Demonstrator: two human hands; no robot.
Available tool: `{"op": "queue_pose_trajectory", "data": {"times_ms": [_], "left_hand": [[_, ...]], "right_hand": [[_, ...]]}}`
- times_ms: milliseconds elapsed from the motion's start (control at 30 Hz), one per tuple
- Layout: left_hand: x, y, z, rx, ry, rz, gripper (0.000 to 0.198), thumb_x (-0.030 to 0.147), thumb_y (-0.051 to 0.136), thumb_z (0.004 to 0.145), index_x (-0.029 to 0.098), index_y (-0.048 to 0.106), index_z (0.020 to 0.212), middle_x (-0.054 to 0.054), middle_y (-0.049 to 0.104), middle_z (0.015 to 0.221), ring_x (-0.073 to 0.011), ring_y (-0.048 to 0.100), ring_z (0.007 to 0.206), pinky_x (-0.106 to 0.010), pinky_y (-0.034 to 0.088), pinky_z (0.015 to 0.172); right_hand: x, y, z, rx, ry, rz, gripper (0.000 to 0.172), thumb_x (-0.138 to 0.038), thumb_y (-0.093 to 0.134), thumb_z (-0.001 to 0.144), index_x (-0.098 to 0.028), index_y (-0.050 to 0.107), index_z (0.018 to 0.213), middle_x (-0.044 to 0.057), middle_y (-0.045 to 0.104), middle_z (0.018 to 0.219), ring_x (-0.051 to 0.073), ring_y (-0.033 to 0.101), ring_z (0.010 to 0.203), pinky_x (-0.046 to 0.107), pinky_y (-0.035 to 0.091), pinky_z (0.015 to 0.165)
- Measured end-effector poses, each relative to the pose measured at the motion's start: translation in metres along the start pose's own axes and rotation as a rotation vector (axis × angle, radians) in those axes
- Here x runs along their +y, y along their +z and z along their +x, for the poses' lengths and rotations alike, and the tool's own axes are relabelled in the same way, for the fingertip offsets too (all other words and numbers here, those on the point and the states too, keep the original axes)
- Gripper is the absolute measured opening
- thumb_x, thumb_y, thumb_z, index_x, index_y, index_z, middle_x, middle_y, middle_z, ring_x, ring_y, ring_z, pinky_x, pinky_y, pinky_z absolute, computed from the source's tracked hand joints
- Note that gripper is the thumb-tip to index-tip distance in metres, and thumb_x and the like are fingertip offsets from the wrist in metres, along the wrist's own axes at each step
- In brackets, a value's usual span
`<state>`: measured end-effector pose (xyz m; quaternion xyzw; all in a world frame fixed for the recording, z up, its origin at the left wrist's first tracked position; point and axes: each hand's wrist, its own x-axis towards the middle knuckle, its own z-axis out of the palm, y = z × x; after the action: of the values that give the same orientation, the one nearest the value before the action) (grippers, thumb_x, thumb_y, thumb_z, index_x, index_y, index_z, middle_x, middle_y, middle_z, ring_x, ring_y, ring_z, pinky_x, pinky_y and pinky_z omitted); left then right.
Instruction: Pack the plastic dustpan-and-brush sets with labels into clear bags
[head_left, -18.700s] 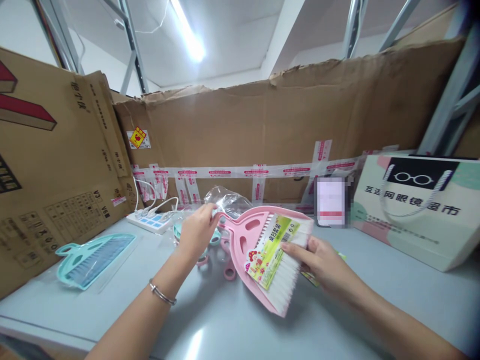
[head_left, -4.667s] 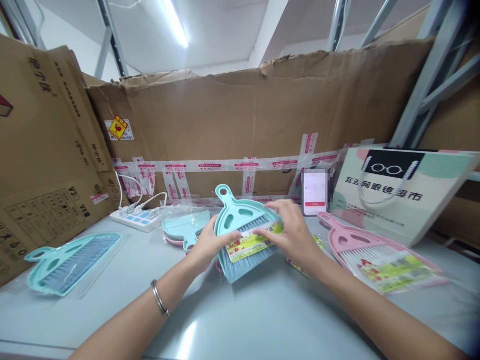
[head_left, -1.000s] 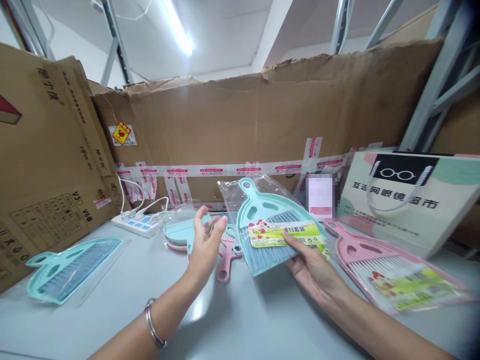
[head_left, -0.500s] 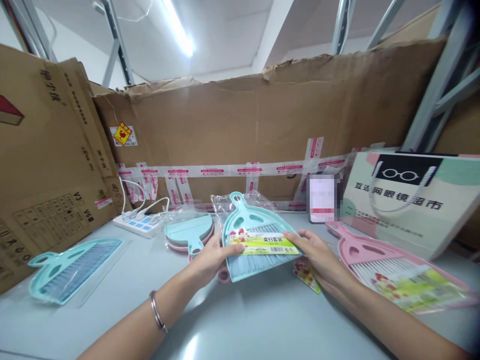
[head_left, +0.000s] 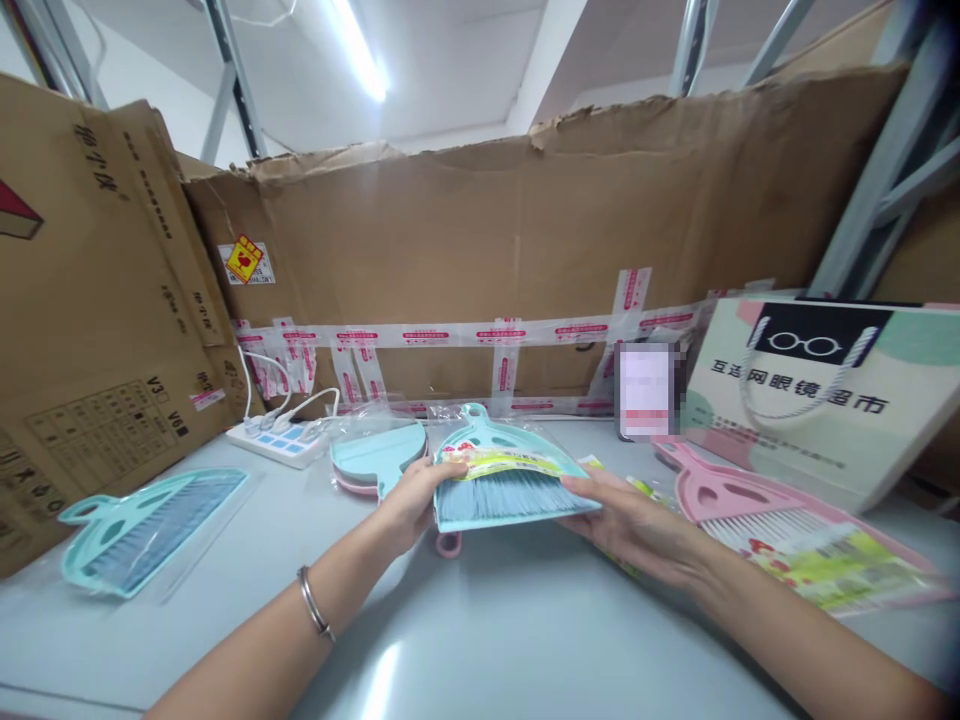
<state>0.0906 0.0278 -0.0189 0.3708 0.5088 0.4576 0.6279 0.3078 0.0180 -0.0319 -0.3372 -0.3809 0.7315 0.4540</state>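
My left hand point(head_left: 411, 498) grips the left edge of a mint-green dustpan point(head_left: 484, 433), its thumb on top. On the opposite edge, my right hand point(head_left: 626, 515) holds the same dustpan, thumb above and fingers beneath. A blue-bristled brush point(head_left: 502, 497) lies in the pan, under a bowed yellow-green printed label card point(head_left: 517, 462). Clear plastic wrap shows behind the pan. The pan is held over the table, tilted nearly flat. More printed cards show partly behind my right hand, mostly hidden by it. A pink handle end point(head_left: 448, 544) pokes out below the pan.
Wrapped mint and pink dustpans point(head_left: 386, 455) are stacked left of centre. Another mint dustpan set point(head_left: 150, 530) lies far left, a pink one point(head_left: 795, 530) right. A power strip point(head_left: 277, 442), a phone point(head_left: 645, 390), a paper bag point(head_left: 817, 400) and cardboard point(head_left: 465, 240) line the back.
The dustpan has tipped flatter, its front edge rising and its handle end dropping. The label card now bows upward off the bristles. Both hands have kept their hold.
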Motion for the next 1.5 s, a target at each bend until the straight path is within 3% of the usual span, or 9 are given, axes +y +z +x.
{"op": "queue_pose_trajectory", "data": {"times_ms": [167, 367, 600, 700, 833, 967, 1133, 1267, 1500], "left_hand": [[0.002, -0.005, 0.002, -0.076, -0.013, 0.033, 0.036, 0.027, 0.071, 0.065, 0.009, 0.06, 0.095, -0.01, 0.068, 0.083, -0.0137, 0.063, 0.065, -0.02, 0.051, 0.055], [0.005, -0.007, -0.007, -0.374, 0.114, 0.068, 0.059, 0.02, 0.076, 0.059, 0.016, 0.053, 0.113, -0.012, 0.063, 0.107, -0.0192, 0.062, 0.091, -0.027, 0.052, 0.075], [-0.007, -0.004, 0.006, -0.243, 0.186, 0.138, 0.055, 0.029, 0.078, 0.058, 0.009, 0.054, 0.103, -0.014, 0.066, 0.095, -0.0139, 0.064, 0.069, -0.024, 0.051, 0.066], [-0.006, -0.005, 0.006, -0.252, 0.238, 0.205, 0.065, 0.035, 0.072, 0.066, 0.011, 0.045, 0.119, -0.016, 0.064, 0.102, -0.0184, 0.065, 0.076, -0.031, 0.052, 0.071], [0.005, -0.015, -0.001, -0.308, 0.421, 0.418, 0.068, 0.035, 0.05, 0.083, 0.025, 0.014, 0.14, -0.013, 0.049, 0.129, -0.0243, 0.053, 0.11, -0.041, 0.043, 0.092], [0.014, -0.027, -0.008, -0.412, 0.679, 0.821, 0.064, 0.016, 0.042, 0.081, 0.03, 0.02, 0.14, -0.004, 0.026, 0.145, -0.0259, 0.026, 0.132, -0.044, 0.025, 0.107], [0.02, -0.033, -0.012, -0.518, 0.832, 1.096, 0.082, 0.013, 0.055, 0.071, 0.027, 0.014, 0.141, -0.007, 0.023, 0.146, -0.0273, 0.026, 0.131, -0.043, 0.026, 0.107], [0.017, -0.031, -0.007, -0.398, 0.935, 1.112, 0.079, 0.023, 0.065, 0.069, 0.027, 0.024, 0.137, -0.01, 0.036, 0.138, -0.0259, 0.038, 0.123, -0.041, 0.034, 0.102], [0.0, -0.019, 0.005, -0.062, 1.076, 0.827, 0.026, 0.031, 0.06, 0.078, 0.02, 0.06, 0.101, -0.007, 0.066, 0.098, -0.0189, 0.06, 0.092, -0.034, 0.046, 0.082]], "right_hand": [[0.001, -0.001, 0.001, 0.012, -0.011, -0.028, 0.031, -0.009, 0.073, 0.062, -0.016, 0.061, 0.09, 0.004, 0.069, 0.09, 0.015, 0.065, 0.087, 0.019, 0.054, 0.076], [0.008, -0.005, 0.011, 0.2, -0.039, 0.016, 0.02, -0.006, 0.073, 0.061, -0.014, 0.061, 0.076, 0.002, 0.07, 0.077, 0.013, 0.068, 0.073, 0.016, 0.057, 0.065], [0.014, -0.004, 0.017, 0.34, -0.027, -0.067, 0.016, -0.019, 0.072, 0.067, -0.009, 0.061, 0.062, 0.007, 0.068, 0.056, 0.011, 0.063, 0.046, 0.014, 0.054, 0.048], [0.012, -0.002, 0.017, 0.36, -0.052, -0.011, 0.015, -0.017, 0.071, 0.068, -0.011, 0.059, 0.061, 0.006, 0.067, 0.054, 0.01, 0.062, 0.045, 0.014, 0.053, 0.046], [0.006, -0.002, 0.015, 0.411, -0.092, 0.062, 0.014, -0.012, 0.07, 0.068, -0.013, 0.057, 0.061, 0.003, 0.067, 0.053, 0.009, 0.061, 0.045, 0.012, 0.052, 0.047], [0.002, -0.004, 0.013, 0.388, -0.117, 0.071, 0.015, -0.013, 0.072, 0.066, -0.014, 0.058, 0.062, 0.003, 0.067, 0.054, 0.008, 0.061, 0.045, 0.013, 0.052, 0.047], [0.001, -0.003, 0.01, 0.344, -0.137, 0.045, 0.019, -0.019, 0.076, 0.061, -0.015, 0.058, 0.062, 0.002, 0.067, 0.055, 0.009, 0.061, 0.047, 0.014, 0.052, 0.047], [-0.001, 0.001, 0.008, 0.334, -0.147, -0.001, 0.024, -0.025, 0.079, 0.056, -0.015, 0.057, 0.061, 0.002, 0.066, 0.055, 0.009, 0.06, 0.048, 0.015, 0.051, 0.049], [-0.002, 0.004, 0.003, 0.259, -0.174, -0.127, 0.033, -0.038, 0.079, 0.052, -0.016, 0.058, 0.065, 0.002, 0.067, 0.059, 0.011, 0.06, 0.053, 0.021, 0.052, 0.058]]}}
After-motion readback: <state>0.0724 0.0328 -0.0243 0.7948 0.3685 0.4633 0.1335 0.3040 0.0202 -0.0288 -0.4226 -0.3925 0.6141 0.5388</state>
